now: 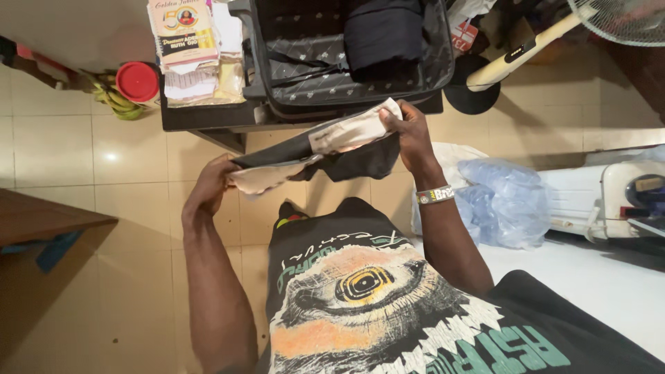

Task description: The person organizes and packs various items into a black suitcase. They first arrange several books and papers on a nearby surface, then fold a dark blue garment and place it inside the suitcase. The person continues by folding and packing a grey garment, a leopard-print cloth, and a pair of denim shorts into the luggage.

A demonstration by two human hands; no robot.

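Printed black shirt (388, 305) fills the near view, and beyond it both hands hold a dark garment with pale lining (315, 149) stretched between them. Its long axis runs from the left hand (210, 185), whose fingers curl closed over the lower end, up to the right hand (410, 131), pinching the higher end. Just past the right fingertips lies an open suitcase (346, 55).

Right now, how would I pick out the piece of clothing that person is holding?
Find the open dark suitcase at the top. Just below it, the left hand and right hand stretch a folded garment between them. It is dark cloth with pale cream lining showing, unlike the navy bundle packed inside the suitcase.
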